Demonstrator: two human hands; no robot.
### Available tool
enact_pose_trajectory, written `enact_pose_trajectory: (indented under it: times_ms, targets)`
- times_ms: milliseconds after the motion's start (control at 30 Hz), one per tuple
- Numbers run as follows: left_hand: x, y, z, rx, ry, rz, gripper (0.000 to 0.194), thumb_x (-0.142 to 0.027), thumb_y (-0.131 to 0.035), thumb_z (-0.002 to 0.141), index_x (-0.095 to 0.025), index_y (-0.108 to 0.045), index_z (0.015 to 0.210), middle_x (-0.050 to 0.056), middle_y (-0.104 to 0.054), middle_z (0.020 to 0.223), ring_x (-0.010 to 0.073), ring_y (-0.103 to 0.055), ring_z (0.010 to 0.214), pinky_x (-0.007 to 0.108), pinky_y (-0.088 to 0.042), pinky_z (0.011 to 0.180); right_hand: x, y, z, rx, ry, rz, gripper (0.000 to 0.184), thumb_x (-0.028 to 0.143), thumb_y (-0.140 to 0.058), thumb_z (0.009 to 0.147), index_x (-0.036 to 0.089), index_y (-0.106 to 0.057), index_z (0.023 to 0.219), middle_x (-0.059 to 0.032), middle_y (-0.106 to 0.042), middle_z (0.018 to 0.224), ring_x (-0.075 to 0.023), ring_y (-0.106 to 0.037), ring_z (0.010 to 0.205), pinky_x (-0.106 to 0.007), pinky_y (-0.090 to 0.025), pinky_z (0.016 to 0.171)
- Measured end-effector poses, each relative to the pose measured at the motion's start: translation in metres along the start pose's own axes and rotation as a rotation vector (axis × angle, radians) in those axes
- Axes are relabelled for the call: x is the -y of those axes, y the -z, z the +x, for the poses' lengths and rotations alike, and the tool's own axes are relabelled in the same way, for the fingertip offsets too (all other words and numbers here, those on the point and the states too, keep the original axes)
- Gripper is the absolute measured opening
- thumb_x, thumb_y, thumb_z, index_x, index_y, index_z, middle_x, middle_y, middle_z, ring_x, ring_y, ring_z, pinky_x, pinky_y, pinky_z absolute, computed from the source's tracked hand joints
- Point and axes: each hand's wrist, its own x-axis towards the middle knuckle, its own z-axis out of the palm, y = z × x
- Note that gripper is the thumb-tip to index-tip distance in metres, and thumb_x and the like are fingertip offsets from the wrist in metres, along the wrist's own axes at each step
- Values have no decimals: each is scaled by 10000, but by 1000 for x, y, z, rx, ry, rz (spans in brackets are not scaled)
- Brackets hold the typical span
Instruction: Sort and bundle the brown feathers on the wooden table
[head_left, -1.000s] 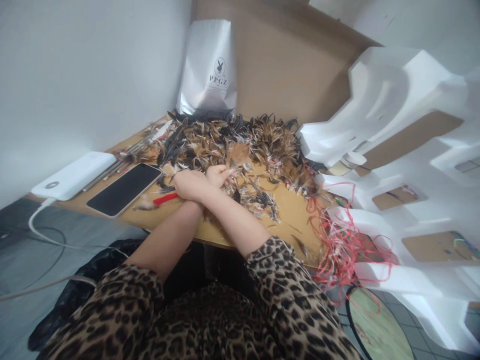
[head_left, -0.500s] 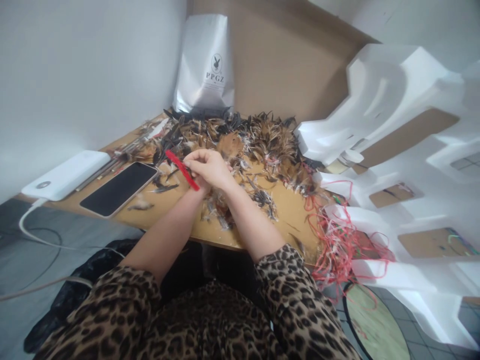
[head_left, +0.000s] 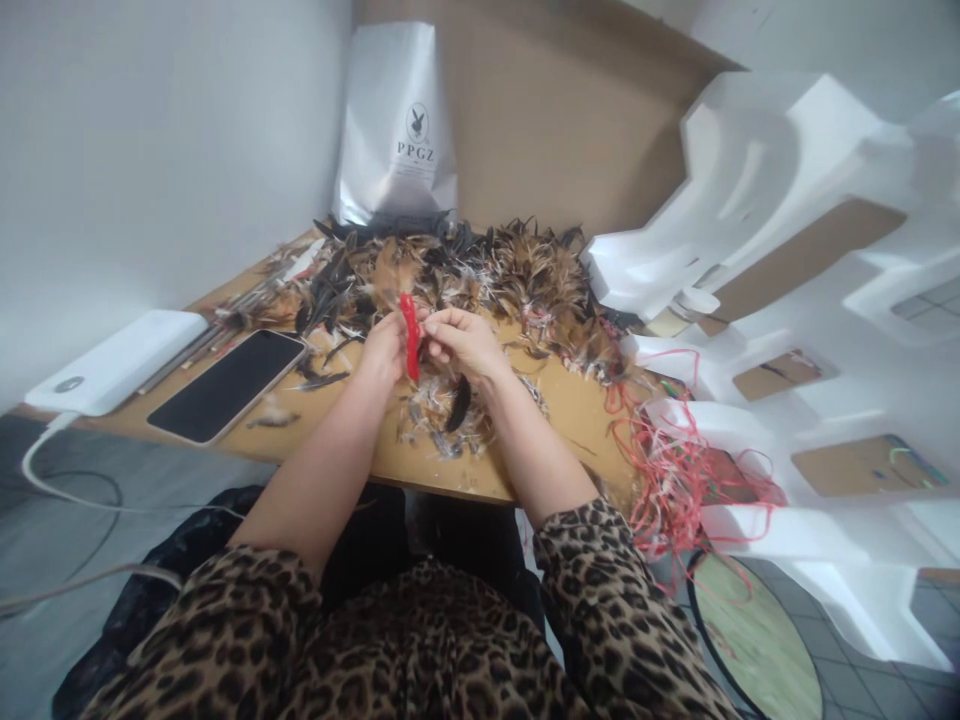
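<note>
Over the near part of the table, my left hand [head_left: 385, 345] is closed around a narrow red strip [head_left: 410, 338], which stands nearly upright against its fingers. I cannot tell whether the strip is ribbon or bundled string. Close beside it on the right, my right hand [head_left: 469, 345] has thumb and forefinger pinched together; whatever is between them is too small to name. A dark curved feather [head_left: 457, 403] shows just below the right hand, and I cannot tell whether it is held. Under both hands lies a scatter of small feather scraps [head_left: 442, 425].
Piles of brown and black feathers [head_left: 544, 275] cover the table's back, before a silver bag [head_left: 397, 120]. A phone [head_left: 227, 385] and a white power bank [head_left: 120, 360] lie left. Tangled red string [head_left: 675, 470] and white moulded foam [head_left: 750, 190] are right.
My hands have drawn apart from an overlapping position. The red strip has turned from slanted to nearly upright. A dark feather now shows below my right hand, and the view has shifted slightly.
</note>
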Motion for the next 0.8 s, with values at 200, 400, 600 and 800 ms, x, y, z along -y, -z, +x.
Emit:
enact_pose_trajectory:
  times_ms: [200, 400, 600, 800]
  targets:
    - [-4, -2, -4, 49, 90, -146, 98, -265, -630, 766, -185, -596, 811, -6, -668, 718, 105, -646, 664, 242, -527, 653, -15, 26, -4, -121, -160, 220, 215, 229, -698, 626, 153, -548, 759, 18, -654, 690, -45, -573, 529, -124, -407, 437]
    - [-5, -7, -10, 76, 155, -163, 76, -236, -639, 761, -192, -592, 802, -13, -679, 748, 113, -661, 740, 253, -532, 672, -28, 26, -3, -127, -143, 230, 252, 204, -718, 574, 155, -551, 756, 39, -615, 617, -46, -547, 535, -140, -431, 490]
    - [-5, -9, -10, 78, 138, -198, 62, -224, -632, 771, -188, -587, 795, -6, -677, 733, 94, -643, 702, 182, -503, 599, -29, 30, -8, -151, -73, -192, 169, 234, -671, 608, 131, -586, 712, 75, -519, 490, -19, -403, 411, -146, -327, 434]
    - [-6, -10, -10, 133, 106, -193, 130, -245, -680, 730, -188, -582, 793, -25, -657, 737, 32, -562, 555, 119, -412, 452, -27, 25, -14, -62, -78, -525, 185, 263, -635, 636, 105, -644, 733, 20, -601, 605, -47, -491, 527, -176, -393, 547]
